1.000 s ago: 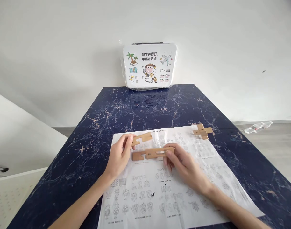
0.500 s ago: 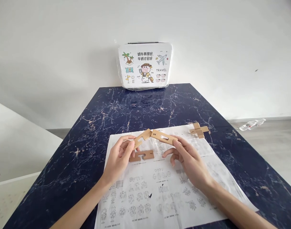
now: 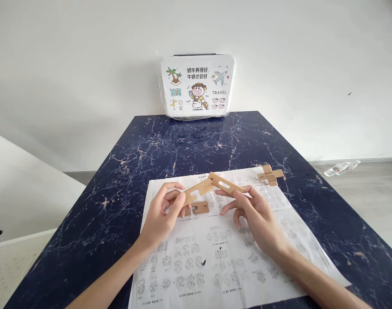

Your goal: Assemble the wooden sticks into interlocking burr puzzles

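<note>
My left hand pinches a notched wooden puzzle piece by its left end, tilted up to the right. Between the thumb and fingers of my right hand is a slotted wooden puzzle piece, which slants down to the right. The raised ends of both pieces meet or overlap; whether they touch I cannot tell. Below them another notched wooden piece, marked 1, lies on the printed instruction sheet, partly hidden by my left fingers.
Several joined wooden pieces rest at the sheet's far right corner. A white cartoon-printed case in clear plastic stands against the wall on the blue marbled table. A clear plastic item lies beyond the table's right edge.
The notched piece in my left hand and the slotted piece in my right hand have shifted slightly right and turned, with their ends overlapping more. The view has moved a little.
</note>
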`<state>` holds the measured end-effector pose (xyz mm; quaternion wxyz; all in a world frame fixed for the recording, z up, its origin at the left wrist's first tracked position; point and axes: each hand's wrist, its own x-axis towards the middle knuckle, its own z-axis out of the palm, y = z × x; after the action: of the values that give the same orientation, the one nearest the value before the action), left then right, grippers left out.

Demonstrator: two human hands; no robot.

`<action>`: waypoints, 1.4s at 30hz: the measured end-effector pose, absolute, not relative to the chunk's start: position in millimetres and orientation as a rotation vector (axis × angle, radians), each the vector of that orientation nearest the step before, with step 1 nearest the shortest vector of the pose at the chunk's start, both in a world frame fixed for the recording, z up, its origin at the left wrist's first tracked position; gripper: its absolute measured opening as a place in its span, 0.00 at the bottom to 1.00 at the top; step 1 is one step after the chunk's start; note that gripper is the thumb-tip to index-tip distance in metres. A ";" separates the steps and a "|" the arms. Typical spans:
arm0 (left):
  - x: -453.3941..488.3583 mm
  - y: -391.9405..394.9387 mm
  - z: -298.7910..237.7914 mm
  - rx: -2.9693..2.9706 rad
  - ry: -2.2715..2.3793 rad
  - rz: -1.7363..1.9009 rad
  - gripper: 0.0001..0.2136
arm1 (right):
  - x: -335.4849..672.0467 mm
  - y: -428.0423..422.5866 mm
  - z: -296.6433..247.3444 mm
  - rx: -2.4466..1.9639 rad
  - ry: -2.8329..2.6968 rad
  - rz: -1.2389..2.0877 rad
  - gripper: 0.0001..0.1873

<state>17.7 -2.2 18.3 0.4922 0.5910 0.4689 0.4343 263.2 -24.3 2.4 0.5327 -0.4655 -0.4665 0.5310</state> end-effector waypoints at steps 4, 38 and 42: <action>16.9 -3.5 18.5 1.438 1.148 1.004 0.11 | 258.0 -29.9 5.4 -1.059 -1.253 1.263 0.13; 23.0 -8.0 19.7 1.412 1.022 0.945 0.10 | 267.4 -36.3 -13.7 -1.197 -1.907 0.370 0.13; 26.3 -11.1 22.4 1.416 1.005 0.945 0.10 | 262.6 -38.2 -15.0 -1.138 -1.940 0.339 0.15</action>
<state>26.3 -11.1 22.4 0.5499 0.5983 0.4246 0.3992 262.6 -38.2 -15.0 0.4200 -0.4540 -0.7741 0.1351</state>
